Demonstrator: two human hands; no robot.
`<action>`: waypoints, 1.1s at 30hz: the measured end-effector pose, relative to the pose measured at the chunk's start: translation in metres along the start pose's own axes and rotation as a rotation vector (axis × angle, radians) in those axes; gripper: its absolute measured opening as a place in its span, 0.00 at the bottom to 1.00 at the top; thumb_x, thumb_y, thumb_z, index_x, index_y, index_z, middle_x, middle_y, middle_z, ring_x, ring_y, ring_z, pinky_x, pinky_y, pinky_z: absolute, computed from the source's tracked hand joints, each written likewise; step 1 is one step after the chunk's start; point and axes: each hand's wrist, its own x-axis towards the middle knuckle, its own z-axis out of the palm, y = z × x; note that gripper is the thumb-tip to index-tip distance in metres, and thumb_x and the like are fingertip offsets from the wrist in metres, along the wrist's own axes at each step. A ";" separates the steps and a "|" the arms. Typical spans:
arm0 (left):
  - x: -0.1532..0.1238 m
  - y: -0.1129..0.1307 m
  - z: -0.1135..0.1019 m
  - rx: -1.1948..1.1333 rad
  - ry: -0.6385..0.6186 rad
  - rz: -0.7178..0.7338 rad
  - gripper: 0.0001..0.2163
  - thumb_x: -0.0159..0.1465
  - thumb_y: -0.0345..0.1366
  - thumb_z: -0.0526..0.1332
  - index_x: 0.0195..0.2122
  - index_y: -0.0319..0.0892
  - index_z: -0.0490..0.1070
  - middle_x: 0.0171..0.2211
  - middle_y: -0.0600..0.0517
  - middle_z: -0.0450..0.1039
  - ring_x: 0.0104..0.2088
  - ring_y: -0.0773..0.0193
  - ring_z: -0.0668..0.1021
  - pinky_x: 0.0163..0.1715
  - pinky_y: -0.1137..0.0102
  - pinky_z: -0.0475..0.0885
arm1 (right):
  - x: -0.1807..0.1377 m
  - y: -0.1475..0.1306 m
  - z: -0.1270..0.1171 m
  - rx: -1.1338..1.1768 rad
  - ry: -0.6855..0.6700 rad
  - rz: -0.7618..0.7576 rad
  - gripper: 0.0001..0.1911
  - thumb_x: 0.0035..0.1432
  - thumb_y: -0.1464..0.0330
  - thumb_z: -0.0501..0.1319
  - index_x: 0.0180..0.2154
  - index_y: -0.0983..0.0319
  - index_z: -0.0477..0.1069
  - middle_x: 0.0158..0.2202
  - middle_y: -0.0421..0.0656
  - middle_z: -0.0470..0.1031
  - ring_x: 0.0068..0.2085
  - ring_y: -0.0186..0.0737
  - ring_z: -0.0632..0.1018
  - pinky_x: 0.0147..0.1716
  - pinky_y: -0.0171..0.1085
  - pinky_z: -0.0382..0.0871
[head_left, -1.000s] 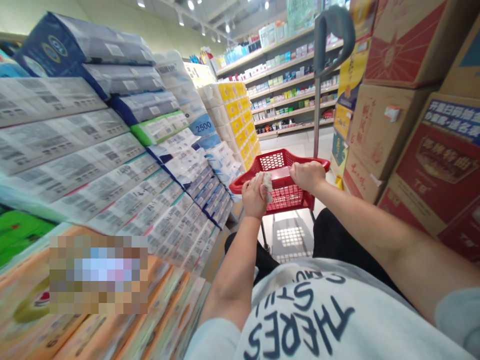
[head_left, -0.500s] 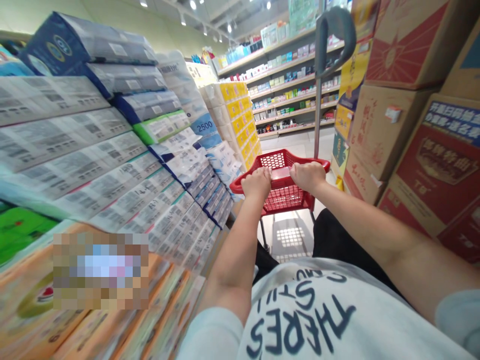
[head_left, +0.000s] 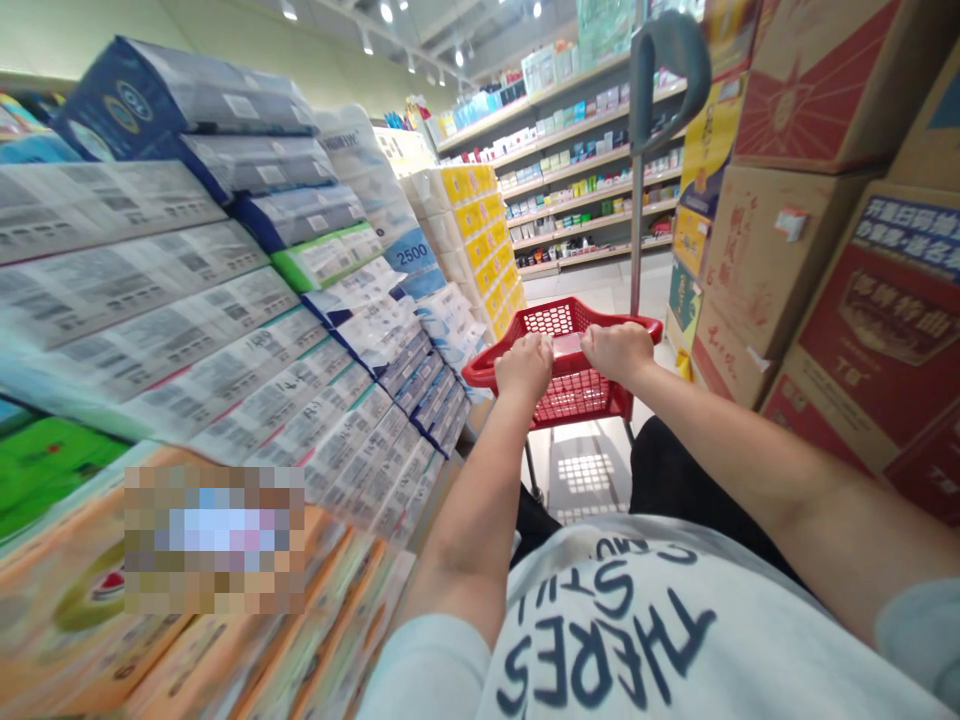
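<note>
A wall of stacked paper packs (head_left: 187,330) is running along the left of the red basket (head_left: 577,395), its white, blue and green wrappers sloping down towards the basket's left rim. The lowest orange packs (head_left: 247,640) are lying nearest the camera, well short of the basket. To the right of the basket, tall cardboard boxes (head_left: 757,260) printed in red are standing in a stack, close beside its right wall. Beyond the basket, at the far end of the aisle, long store shelves (head_left: 577,170) are carrying rows of small goods too far off to read. Yellow packs (head_left: 476,215) are piling up beyond the basket's left corner. Below the basket, the pale floor (head_left: 581,470) is showing the shadow of its mesh.

The red basket is sitting in the middle of the aisle, straight ahead of the person and raised off the floor. A grey handle pole (head_left: 636,230) is rising from the basket's far right corner and curving over at the top.

Both bare arms are reaching forward to the basket's near rim. The left hand (head_left: 525,365) is gripping the rim left of centre, its fingers (head_left: 534,345) clenched over the edge. The right hand (head_left: 616,352) is gripping the rim just to the right, its fingers (head_left: 600,338) curled closed on the same edge, a short stretch of red rim showing between the two hands.
</note>
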 end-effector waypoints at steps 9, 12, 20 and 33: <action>-0.018 0.008 -0.002 0.020 0.077 0.072 0.19 0.69 0.43 0.42 0.58 0.54 0.61 0.58 0.51 0.64 0.56 0.57 0.67 0.51 0.61 0.63 | -0.001 0.001 -0.002 -0.013 0.011 -0.011 0.26 0.64 0.63 0.41 0.36 0.69 0.74 0.30 0.56 0.78 0.33 0.48 0.79 0.32 0.39 0.59; -0.024 0.005 -0.001 0.022 0.092 0.129 0.18 0.69 0.41 0.45 0.58 0.55 0.61 0.60 0.53 0.62 0.59 0.58 0.63 0.54 0.62 0.60 | 0.000 0.001 0.000 -0.010 0.014 -0.007 0.27 0.65 0.62 0.40 0.36 0.69 0.74 0.29 0.56 0.78 0.33 0.49 0.79 0.32 0.40 0.59; 0.000 0.019 -0.010 0.016 -0.052 -0.087 0.20 0.69 0.47 0.41 0.55 0.52 0.64 0.52 0.49 0.70 0.48 0.54 0.72 0.48 0.55 0.64 | 0.002 0.000 0.001 -0.031 -0.004 -0.004 0.26 0.65 0.63 0.41 0.36 0.70 0.74 0.29 0.56 0.78 0.33 0.47 0.79 0.33 0.38 0.58; -0.010 0.011 -0.005 -0.031 0.059 -0.021 0.18 0.69 0.45 0.43 0.57 0.56 0.63 0.54 0.52 0.68 0.52 0.55 0.68 0.50 0.57 0.64 | 0.002 -0.001 0.002 -0.044 0.005 -0.011 0.26 0.65 0.63 0.41 0.35 0.69 0.74 0.29 0.55 0.78 0.32 0.47 0.79 0.32 0.38 0.57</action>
